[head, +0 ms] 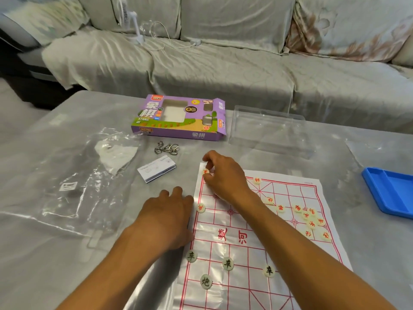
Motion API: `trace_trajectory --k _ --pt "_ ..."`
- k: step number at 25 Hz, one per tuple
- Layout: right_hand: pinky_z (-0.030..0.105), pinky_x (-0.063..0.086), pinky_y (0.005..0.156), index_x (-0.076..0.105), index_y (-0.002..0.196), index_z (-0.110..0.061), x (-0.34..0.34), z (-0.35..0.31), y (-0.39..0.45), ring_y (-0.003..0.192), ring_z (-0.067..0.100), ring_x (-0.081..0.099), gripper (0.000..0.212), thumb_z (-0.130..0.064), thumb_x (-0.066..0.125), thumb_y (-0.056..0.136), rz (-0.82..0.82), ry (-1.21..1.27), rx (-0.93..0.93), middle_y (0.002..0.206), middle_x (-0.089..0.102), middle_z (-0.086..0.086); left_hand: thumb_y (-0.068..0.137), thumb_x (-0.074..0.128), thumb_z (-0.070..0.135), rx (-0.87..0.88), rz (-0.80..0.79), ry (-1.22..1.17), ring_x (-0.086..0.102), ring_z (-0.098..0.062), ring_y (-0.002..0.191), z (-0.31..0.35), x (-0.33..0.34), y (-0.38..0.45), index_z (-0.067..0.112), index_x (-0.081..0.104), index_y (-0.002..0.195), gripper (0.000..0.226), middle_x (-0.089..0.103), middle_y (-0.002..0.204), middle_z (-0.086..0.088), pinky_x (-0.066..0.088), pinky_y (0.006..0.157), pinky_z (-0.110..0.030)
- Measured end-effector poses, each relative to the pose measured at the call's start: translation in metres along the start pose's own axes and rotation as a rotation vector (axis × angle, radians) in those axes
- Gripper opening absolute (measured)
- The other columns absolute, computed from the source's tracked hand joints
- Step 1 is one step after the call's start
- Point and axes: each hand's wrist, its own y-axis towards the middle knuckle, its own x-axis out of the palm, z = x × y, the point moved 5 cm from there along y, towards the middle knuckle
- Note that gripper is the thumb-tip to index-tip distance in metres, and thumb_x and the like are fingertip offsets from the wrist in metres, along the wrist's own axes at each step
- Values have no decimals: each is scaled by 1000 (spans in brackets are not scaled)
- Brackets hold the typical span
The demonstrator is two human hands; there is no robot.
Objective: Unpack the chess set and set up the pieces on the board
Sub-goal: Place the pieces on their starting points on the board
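Sofa [223, 63], draped in pale cloth, stands beyond the board [257, 231]; grey table [67, 253] beneath the board carries a purple box [178, 117] and clear bag [73, 186] off the board's far-left side. Board: thin glossy sheet, likely to slide or buckle and scatter the loose red pieces [310, 218] at its right edge. Left hand [169, 218], fingers spread flat, presses its left edge; right hand [223, 175] pinches a red piece [205, 171] at its far-left corner, where a slip could misplace it.
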Motion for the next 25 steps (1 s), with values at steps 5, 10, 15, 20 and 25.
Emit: trace_trajectory --k 5,10,15,20,25 --pt "22 45 82 51 125 -25 4 2 9 95 15 61 40 -26 67 88 -17 -59 -2 115 65 -3 86 62 50 -15 -1 12 46 -20 114 1 3 3 26 31 140 67 39 132 -2 38 73 -27" --pt "31 47 95 52 125 -25 -22 -6 -15 107 16 58 43 -28 69 86 7 -5 -52 124 61 -4 86 57 55 6 12 18 46 -21 114 -1 2 -1 26 32 139 65 38 131 -2 39 75 -30" --pt "18 46 87 60 107 -32 -92 55 -112 92 2 56 20 -30 66 88 68 -6 25 105 60 -18 82 54 64 15 3 22 47 -19 116 -3 2 -1 31 31 138 69 38 132 2 45 79 -30" --pt "23 51 87 60 106 -38 -100 103 -162 89 2 56 20 -35 65 88 -25 -98 125 101 59 -21 80 54 66 4 -10 4 46 -18 115 -4 4 -1 33 31 138 71 38 132 5 45 78 -29" --pt "19 44 91 58 122 -36 -74 93 -152 97 1 48 32 -39 60 90 -150 -131 21 117 58 -17 81 53 67 27 -7 9 45 -15 115 -2 3 -2 35 27 140 72 37 134 7 46 79 -27"
